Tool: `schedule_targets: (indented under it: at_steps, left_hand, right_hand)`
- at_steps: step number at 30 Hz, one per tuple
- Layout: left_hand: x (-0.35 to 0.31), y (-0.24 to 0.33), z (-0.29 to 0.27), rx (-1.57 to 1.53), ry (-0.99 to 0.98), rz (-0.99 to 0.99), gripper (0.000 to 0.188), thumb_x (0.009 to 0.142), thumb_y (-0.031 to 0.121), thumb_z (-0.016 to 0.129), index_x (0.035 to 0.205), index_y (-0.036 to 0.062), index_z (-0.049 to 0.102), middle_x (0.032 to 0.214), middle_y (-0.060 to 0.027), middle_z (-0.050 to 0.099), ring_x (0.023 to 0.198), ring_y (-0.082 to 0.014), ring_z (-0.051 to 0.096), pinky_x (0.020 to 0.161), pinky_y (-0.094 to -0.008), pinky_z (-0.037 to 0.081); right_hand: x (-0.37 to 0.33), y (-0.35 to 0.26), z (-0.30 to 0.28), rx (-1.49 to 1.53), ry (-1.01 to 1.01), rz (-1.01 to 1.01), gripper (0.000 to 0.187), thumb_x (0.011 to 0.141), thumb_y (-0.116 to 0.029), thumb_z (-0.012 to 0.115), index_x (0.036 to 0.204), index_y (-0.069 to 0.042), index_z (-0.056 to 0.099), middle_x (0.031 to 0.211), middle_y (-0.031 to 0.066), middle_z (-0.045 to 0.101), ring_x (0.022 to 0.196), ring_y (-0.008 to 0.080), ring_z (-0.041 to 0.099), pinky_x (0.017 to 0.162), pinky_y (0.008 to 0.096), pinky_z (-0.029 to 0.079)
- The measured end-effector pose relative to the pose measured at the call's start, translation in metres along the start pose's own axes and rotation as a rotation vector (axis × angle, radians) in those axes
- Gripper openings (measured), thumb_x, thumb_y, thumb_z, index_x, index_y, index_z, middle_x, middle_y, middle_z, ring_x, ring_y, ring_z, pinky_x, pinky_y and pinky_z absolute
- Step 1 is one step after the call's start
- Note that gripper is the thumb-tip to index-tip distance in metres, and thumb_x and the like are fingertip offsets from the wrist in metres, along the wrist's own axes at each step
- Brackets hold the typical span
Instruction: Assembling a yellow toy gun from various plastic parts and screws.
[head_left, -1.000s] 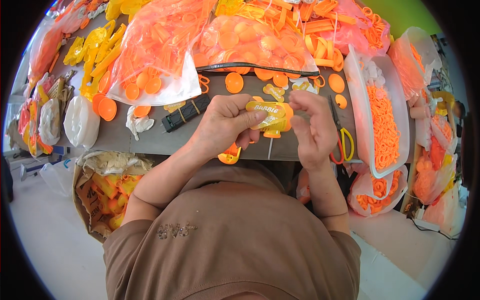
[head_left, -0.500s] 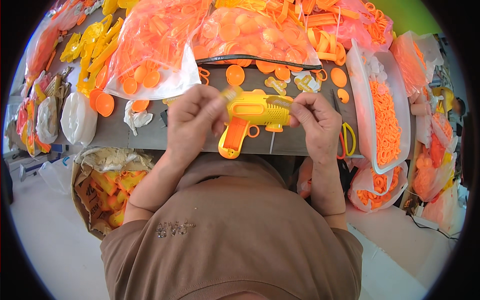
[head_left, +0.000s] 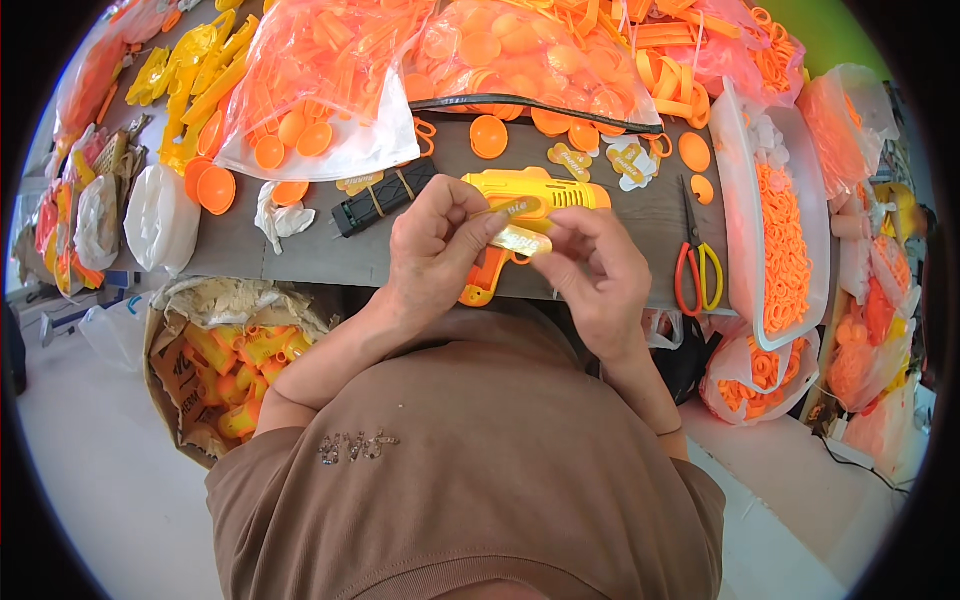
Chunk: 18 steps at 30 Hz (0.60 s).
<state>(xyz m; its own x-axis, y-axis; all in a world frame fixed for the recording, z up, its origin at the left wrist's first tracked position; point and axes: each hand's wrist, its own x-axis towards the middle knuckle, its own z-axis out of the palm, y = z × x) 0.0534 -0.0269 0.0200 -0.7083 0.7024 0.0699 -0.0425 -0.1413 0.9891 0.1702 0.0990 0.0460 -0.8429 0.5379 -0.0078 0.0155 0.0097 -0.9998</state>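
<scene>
A yellow toy gun with an orange handle lies on the grey table, partly hidden behind my hands. My left hand pinches a small gold sticker between thumb and fingers, just above the gun's body. In my right hand, thumb and fingers grip the end of a second, shiny gold-and-white sticker. The two stickers are close together, one above the other; whether they touch I cannot tell. More gold stickers lie on the table beyond the gun.
Scissors with red and yellow handles lie to the right, beside a clear bin of orange rings. A black rubber-banded block is at left. Bags of orange parts line the back; a paper sack stands lower left.
My hands have come together over the gun, the right moving left and down. Both stickers now sit side by side between them. The black block has come into sight from behind my left hand.
</scene>
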Motion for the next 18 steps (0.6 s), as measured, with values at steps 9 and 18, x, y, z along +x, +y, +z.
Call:
schedule_targets:
  at_steps: [9, 18]
  left_hand:
    - [-0.001, -0.003, 0.0, 0.078, 0.026, 0.092, 0.013, 0.087, -0.001, 0.06, 0.086, -0.0003, 0.046, 0.065, 0.0011, 0.051, 0.058, -0.0001, 0.043, 0.048, -0.0169, 0.035]
    - [0.006, -0.003, -0.041, 0.602, -0.229, 0.575, 0.019, 0.072, 0.001, 0.067, 0.078, 0.0011, 0.049, 0.105, -0.0154, 0.059, 0.096, -0.0331, 0.055, 0.084, -0.0393, 0.046]
  right_hand:
    - [0.006, 0.011, 0.002, -0.601, -0.024, -0.805, 0.025, 0.069, 0.005, 0.071, 0.091, 0.001, 0.061, 0.093, 0.0138, 0.061, 0.076, 0.0261, 0.061, 0.066, 0.0306, 0.05]
    - [0.024, 0.027, -0.052, -0.57, 0.138, -0.485, 0.026, 0.072, 0.007, 0.065, 0.095, -0.001, 0.06, 0.096, 0.0087, 0.061, 0.089, 0.0199, 0.058, 0.081, 0.0283, 0.044]
